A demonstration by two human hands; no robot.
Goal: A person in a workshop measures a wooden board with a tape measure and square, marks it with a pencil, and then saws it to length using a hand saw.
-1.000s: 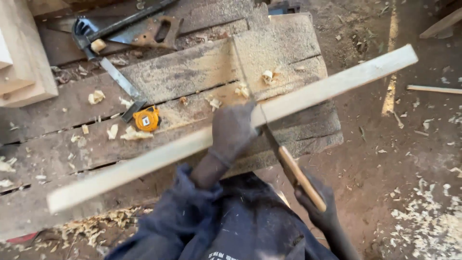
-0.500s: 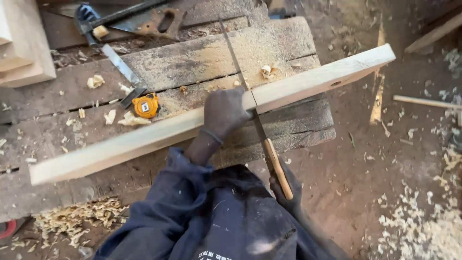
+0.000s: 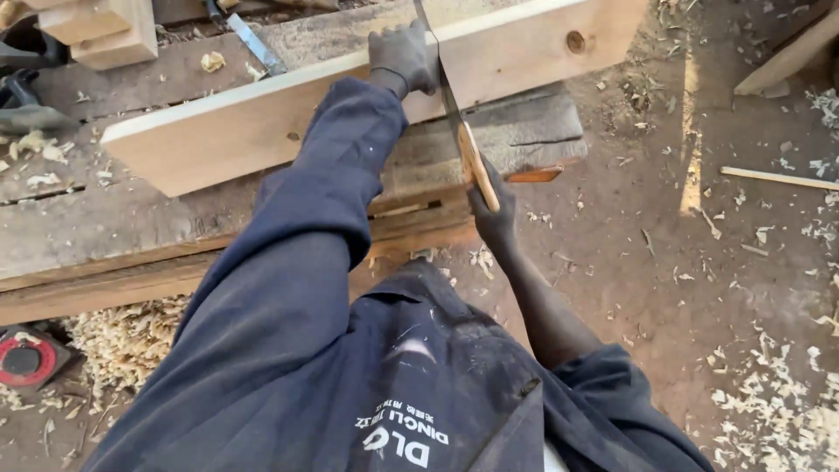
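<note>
A long pale wooden plank [image 3: 253, 127] lies slanted across a weathered wooden workbench [image 3: 105, 218]. My left hand [image 3: 402, 57], in a dark glove, presses down on the plank beside the cut. My right hand [image 3: 491, 210] grips the wooden handle of a handsaw [image 3: 459, 131], whose thin blade crosses the plank just right of my left hand. A knot hole marks the plank's right end, which juts past the bench.
Stacked wood blocks [image 3: 96, 31] and a metal square [image 3: 253, 44] lie at the back of the bench. Wood shavings [image 3: 122, 336] pile under the bench, beside a red round tool [image 3: 26, 358]. The dirt floor [image 3: 699, 262] at right carries scattered chips and thin sticks.
The view has dropped and moved closer to the bench. The saw handle has come back toward my body while my left hand stays on the plank.
</note>
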